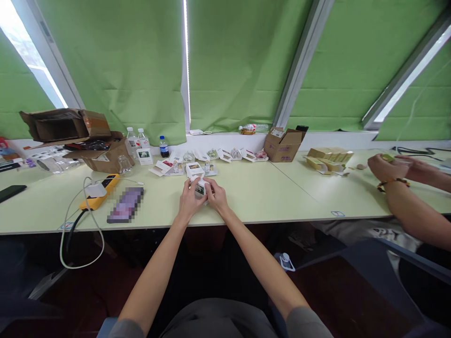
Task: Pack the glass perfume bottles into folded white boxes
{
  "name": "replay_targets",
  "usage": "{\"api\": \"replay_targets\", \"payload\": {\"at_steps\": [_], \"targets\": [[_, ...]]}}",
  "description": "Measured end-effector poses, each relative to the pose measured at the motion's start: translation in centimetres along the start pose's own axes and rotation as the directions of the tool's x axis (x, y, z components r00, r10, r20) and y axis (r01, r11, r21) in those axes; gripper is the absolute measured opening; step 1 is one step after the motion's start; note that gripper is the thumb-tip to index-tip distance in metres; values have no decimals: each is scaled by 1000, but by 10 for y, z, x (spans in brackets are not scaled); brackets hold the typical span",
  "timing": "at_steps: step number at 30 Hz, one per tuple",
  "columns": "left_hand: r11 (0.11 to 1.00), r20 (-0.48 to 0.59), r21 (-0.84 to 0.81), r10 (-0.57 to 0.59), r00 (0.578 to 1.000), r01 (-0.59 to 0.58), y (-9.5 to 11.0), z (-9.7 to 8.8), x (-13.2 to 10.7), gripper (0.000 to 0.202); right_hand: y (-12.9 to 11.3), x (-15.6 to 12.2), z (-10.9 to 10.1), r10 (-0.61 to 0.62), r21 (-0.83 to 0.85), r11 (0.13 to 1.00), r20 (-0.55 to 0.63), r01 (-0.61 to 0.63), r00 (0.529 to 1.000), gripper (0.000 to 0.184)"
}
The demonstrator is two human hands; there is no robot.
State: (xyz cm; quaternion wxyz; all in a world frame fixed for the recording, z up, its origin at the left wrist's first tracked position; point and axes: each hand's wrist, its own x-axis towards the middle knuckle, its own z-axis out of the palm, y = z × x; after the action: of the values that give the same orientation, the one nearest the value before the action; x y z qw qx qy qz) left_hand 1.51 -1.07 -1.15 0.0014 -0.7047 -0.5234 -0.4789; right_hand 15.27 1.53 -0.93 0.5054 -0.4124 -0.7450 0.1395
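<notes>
Between both hands, near the front edge of the table (246, 206), is a small white box (200, 188) with a dark green picture on its face. My left hand (190, 199) grips its left side, and my right hand (216, 195) has its fingers closed on the right side. White flaps stick up at the top of the box; what is inside cannot be seen. Just behind stand more opened white boxes (193, 169) with small glass items by them. Another row of white boxes (225, 155) with glass and pink pieces lies farther back.
To the left lie a phone (126, 205) and a yellow power strip (100, 191) with a looping white cable. Cardboard boxes (105, 157) and bottles (164, 147) stand behind. At right are a carton (283, 144), yellow boxes (329, 157) and another person's hands (387, 166).
</notes>
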Motion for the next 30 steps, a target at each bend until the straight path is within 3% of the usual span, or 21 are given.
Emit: {"api": "replay_targets", "payload": {"at_steps": [4, 9, 14, 19, 24, 30], "targets": [[1000, 2, 8, -13, 1000, 13, -1, 1, 1, 64, -3, 0, -1, 11, -36, 999, 22, -10, 1000, 42], [999, 31, 19, 37, 999, -37, 4, 0, -1, 81, -5, 0, -4, 23, -69, 997, 8, -22, 1000, 44], [997, 22, 75, 35, 999, -36, 9, -2, -4, 67, -2, -1, -4, 36, -74, 997, 21, -34, 999, 47], [985, -84, 152, 100, 991, -86, 5, -5, -1, 62, 3, -1, -1, 47, -84, 996, 29, -44, 998, 47], [970, -108, 216, 138, 984, -113, -11, -18, 4, 61, 8, -1, 1, 47, -67, 997, 75, -42, 996, 43], [936, -80, 346, 93, 992, -60, -49, -54, 16, 63, 12, -2, 4, 47, -88, 995, 127, -36, 991, 40]]}}
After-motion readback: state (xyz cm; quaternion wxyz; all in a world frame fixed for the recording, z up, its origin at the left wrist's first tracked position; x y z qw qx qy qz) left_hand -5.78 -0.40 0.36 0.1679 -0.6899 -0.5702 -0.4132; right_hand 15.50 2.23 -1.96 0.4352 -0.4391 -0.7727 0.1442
